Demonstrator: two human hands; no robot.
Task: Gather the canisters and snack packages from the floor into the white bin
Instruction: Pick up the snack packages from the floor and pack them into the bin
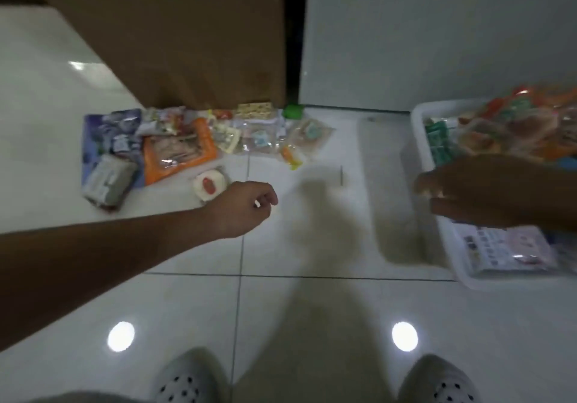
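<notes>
The snack packages lie in a messy row on the white tiled floor point(312, 309), close to a big brown cardboard box point(187, 43). There is a blue and purple bag point(106, 137), a flat orange packet point(179, 152), a grey wrapped block point(107, 180), a round white packet with a red spot point(208, 185) and some clear little packets point(259, 140). The white plastic bin point(416, 121) sits well off to the right and already has many bright packets in it. The person's left hand point(246, 205) reaches out low, just beside the round white packet, with its fingers curled in loosely. A tiny white speck shows at the fingertips, so it is hard to tell if the hand holds anything. The right hand point(468, 190) is over the bin and too blurry to tell if it holds something. The round white packet looks like the next pick. To do it well, the left hand should open wide, come down on top and take the packet by its sides without squashing it. Then it should carry it right over the bin's rim before letting go.
</notes>
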